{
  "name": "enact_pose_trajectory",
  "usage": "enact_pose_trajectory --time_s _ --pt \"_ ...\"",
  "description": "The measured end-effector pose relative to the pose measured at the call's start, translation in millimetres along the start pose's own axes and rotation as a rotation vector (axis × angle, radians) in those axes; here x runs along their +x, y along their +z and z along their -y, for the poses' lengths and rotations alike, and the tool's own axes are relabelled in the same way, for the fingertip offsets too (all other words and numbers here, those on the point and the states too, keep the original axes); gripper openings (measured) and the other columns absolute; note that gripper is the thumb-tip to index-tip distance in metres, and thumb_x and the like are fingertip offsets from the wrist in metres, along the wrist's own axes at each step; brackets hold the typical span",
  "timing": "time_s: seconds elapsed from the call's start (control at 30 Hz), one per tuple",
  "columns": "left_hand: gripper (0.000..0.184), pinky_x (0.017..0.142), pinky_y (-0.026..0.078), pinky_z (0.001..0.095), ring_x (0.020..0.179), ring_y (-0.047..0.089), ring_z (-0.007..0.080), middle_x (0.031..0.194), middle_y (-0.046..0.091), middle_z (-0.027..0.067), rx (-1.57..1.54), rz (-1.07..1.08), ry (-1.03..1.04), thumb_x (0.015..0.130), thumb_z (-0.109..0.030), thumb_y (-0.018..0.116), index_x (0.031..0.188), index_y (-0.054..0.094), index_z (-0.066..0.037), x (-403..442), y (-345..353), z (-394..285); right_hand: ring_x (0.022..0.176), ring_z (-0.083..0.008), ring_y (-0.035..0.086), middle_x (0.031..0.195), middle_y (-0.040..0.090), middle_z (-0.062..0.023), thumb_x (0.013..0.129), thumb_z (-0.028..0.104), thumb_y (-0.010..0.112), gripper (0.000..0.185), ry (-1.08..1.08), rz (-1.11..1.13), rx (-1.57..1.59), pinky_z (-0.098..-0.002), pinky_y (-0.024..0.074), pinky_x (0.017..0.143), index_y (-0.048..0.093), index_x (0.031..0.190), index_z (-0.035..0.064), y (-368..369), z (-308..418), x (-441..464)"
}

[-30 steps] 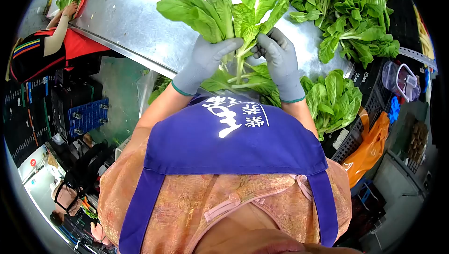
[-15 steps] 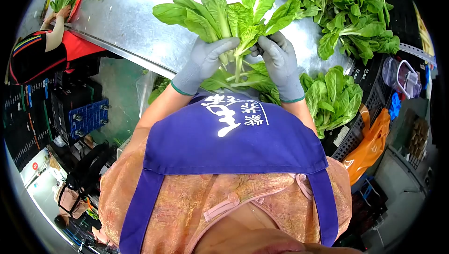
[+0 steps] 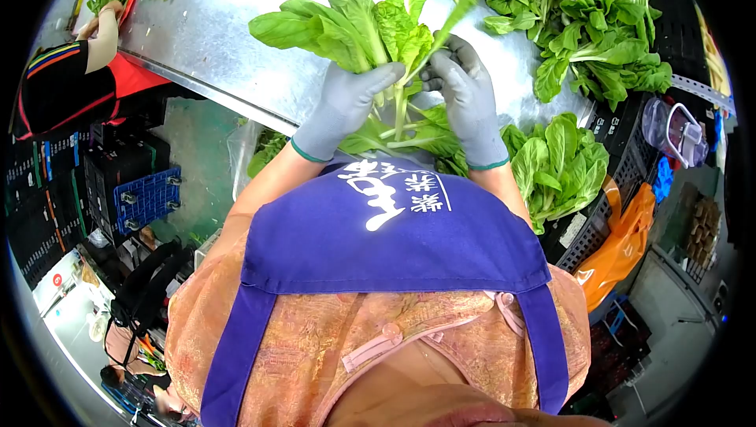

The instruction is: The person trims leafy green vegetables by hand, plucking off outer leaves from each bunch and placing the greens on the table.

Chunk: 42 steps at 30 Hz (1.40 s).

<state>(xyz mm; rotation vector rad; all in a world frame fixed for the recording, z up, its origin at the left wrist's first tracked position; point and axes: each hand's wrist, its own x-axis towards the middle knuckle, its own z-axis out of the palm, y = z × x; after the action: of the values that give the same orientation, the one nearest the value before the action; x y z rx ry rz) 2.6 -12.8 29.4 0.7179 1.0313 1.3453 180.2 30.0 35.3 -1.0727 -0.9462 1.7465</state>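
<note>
My left hand (image 3: 350,104), in a grey glove, is closed round the stems of a leafy green bunch (image 3: 346,18), its leaves spread above the metal table. My right hand (image 3: 463,85), also gloved in grey, pinches a single leaf (image 3: 453,24) at its stalk, beside the bunch. That leaf is turned edge-on and slightly blurred. More loose greens (image 3: 429,132) lie below my hands, near the apron.
A large heap of greens (image 3: 587,25) covers the table's right side. Another bunch (image 3: 561,163) sits by a black crate. The metal table (image 3: 213,33) extends left, where a co-worker's arm (image 3: 102,40) reaches to greens. An orange bag (image 3: 622,238) hangs right.
The bunch has shifted slightly left. The leaf at my right hand has turned from broadside to edge-on. The co-worker's arm at the far left has moved a little.
</note>
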Motion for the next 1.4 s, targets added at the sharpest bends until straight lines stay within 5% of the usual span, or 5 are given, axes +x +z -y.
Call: enact_pose_trajectory --time_s 0.37,0.77,0.97,1.17,1.4 --pt "0.037 0.082 0.052 0.031 0.097 0.062 0.0146 0.107 0.066 0.0082 0.421 0.063 0.107 0.08 -0.003 0.07 0.115 0.059 0.001 2 10 -6 0.08 -0.0268 0.066 0.092 0.066 -0.0132 0.081 0.001 0.064 0.017 -0.839 0.014 -0.858 -0.0332 0.0521 0.072 0.064 0.098 0.0013 29 44 -4" --pt "0.035 0.075 0.052 0.0294 0.085 0.063 0.0118 0.099 0.067 0.0058 0.299 0.056 -0.057 0.083 -0.011 0.073 0.113 0.061 0.002 0 1 -11 0.075 -0.0065 0.055 0.085 0.063 -0.0023 0.086 0.009 0.066 0.024 -0.136 0.168 -0.736 -0.0226 0.0462 0.068 0.063 0.107 -0.0033 -6 47 21" --pt "0.034 0.074 0.052 0.0288 0.084 0.062 0.0115 0.098 0.067 0.0055 0.329 0.032 -0.075 0.083 -0.013 0.073 0.113 0.061 0.001 1 -1 -10 0.075 -0.0089 0.056 0.084 0.064 -0.0039 0.085 0.006 0.065 0.018 -0.137 0.151 -0.642 -0.0256 0.0466 0.068 0.063 0.101 -0.0028 -10 35 24" --pt "0.036 0.08 0.052 0.029 0.092 0.064 0.0139 0.105 0.067 0.0073 0.331 0.112 -0.084 0.084 -0.009 0.073 0.117 0.061 0.002 2 2 -6 0.074 -0.016 0.061 0.086 0.065 -0.0108 0.084 0.004 0.065 0.019 -0.554 0.087 -1.038 -0.0294 0.0492 0.07 0.063 0.102 -0.0002 -11 24 27" --pt "0.034 0.073 0.053 0.0276 0.083 0.064 0.0125 0.099 0.067 0.0078 0.166 0.027 -0.121 0.082 -0.007 0.072 0.113 0.061 0.002 7 13 -10 0.073 -0.0146 0.06 0.085 0.066 -0.0085 0.089 0.006 0.063 0.012 -0.406 -0.052 -0.73 -0.0288 0.0498 0.071 0.064 0.1 0.001 -6 27 24"
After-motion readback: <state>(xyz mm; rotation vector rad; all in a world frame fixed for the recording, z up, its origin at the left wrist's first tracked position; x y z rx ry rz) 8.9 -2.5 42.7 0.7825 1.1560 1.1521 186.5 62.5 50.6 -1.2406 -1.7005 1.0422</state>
